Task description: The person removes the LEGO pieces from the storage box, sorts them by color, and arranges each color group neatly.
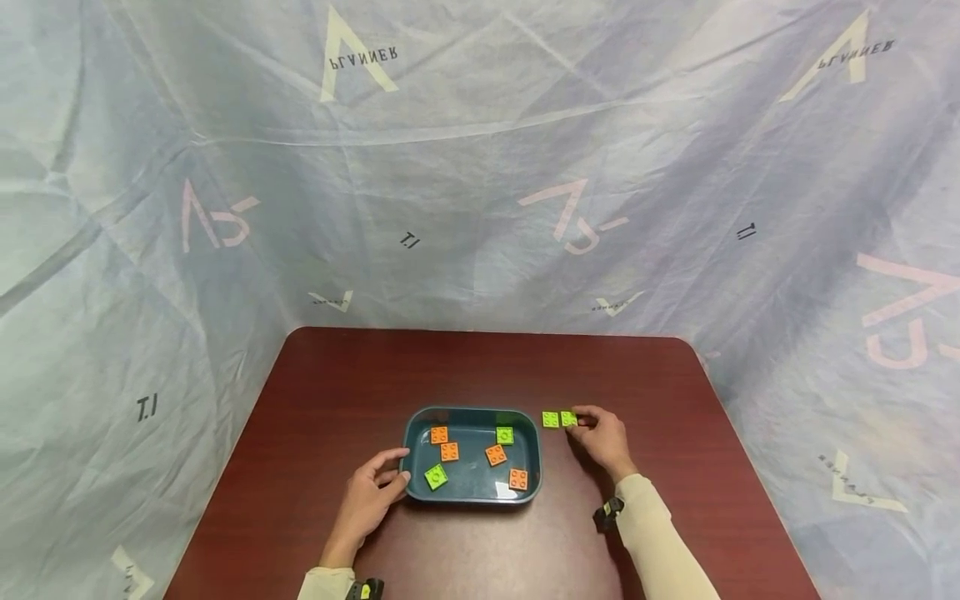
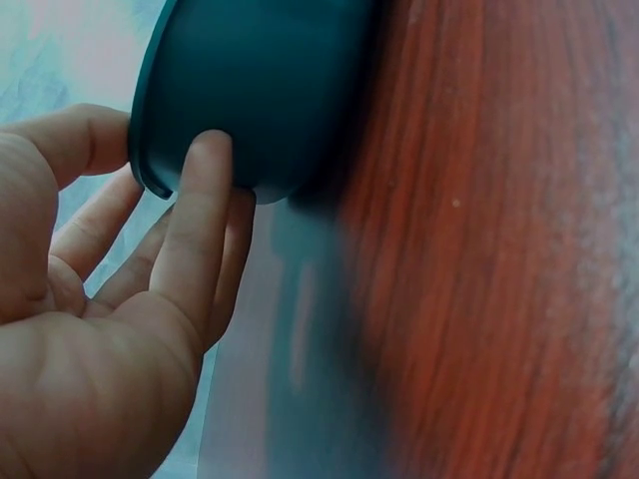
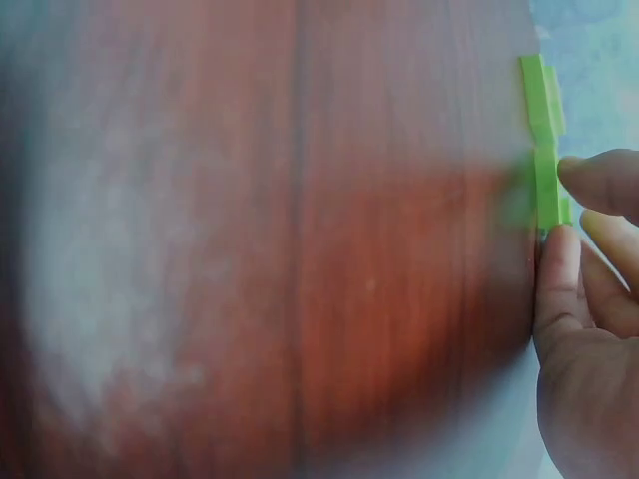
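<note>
A dark teal tray (image 1: 471,502) holds several orange toy bricks (image 1: 518,479) and two green ones, one green brick (image 1: 436,476) near the left end and another green brick (image 1: 505,435) at the back right. My left hand (image 1: 366,498) touches the tray's left end, fingers spread, with fingertips against its rim and outer wall (image 2: 270,90) in the left wrist view. To the right of the tray, my right hand (image 1: 603,440) has thumb and index finger at a green toy brick (image 3: 546,190), pinching it. This brick lines up end to end with another green brick (image 1: 551,419) on its left.
The tray stands on a reddish-brown wooden table (image 1: 480,367) with rounded far corners. Pale printed sheeting (image 1: 465,208) hangs behind the table and along both sides. Each wrist wears a black strap device (image 1: 607,513).
</note>
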Tool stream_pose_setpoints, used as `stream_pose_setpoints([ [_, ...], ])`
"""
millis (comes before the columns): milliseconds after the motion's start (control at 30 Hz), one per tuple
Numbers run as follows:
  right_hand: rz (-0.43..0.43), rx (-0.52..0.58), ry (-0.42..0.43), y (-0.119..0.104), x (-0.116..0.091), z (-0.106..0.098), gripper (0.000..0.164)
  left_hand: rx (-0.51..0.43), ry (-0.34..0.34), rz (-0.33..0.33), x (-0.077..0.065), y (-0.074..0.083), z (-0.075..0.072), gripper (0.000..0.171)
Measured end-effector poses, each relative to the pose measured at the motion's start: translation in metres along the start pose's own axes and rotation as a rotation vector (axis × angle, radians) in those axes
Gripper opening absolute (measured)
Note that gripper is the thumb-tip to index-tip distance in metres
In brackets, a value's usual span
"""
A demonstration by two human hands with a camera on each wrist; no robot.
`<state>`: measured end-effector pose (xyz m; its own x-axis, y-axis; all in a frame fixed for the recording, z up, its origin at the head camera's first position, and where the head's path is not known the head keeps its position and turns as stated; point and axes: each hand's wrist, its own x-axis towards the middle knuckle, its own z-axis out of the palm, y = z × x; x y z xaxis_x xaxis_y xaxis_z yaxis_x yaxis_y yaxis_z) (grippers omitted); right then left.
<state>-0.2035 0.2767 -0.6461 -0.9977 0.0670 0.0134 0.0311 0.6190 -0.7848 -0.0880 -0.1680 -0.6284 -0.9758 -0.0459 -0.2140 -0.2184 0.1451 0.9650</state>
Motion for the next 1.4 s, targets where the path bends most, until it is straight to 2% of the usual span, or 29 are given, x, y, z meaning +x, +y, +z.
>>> stream_pose_setpoints([
  [333, 0.008, 0.022, 0.047, -0.007, -0.002, -0.003, 0.033, -0.014, 0.004, 0.003, -0.001, 0.0, 0.002, 0.043],
  [700, -0.09, 0.056, 0.095, -0.038, -0.011, -0.008, 0.032, -0.018, -0.003, 0.007, -0.002, 0.0, 0.001, 0.043],
  [1000, -0.131, 0.164, 0.053, -0.069, -0.018, -0.004, 0.03, -0.016, -0.007, 0.005, 0.0, 0.001, 0.001, 0.043],
  [1233, -0.179, 0.188, 0.006, -0.082, -0.024, 0.005, 0.03, -0.011, -0.008, -0.017, -0.001, -0.002, 0.001, 0.043],
  [1400, -0.198, 0.197, -0.021, -0.093, -0.027, 0.011, 0.03, -0.018, -0.01, -0.009, 0.0, -0.001, 0.001, 0.043],
])
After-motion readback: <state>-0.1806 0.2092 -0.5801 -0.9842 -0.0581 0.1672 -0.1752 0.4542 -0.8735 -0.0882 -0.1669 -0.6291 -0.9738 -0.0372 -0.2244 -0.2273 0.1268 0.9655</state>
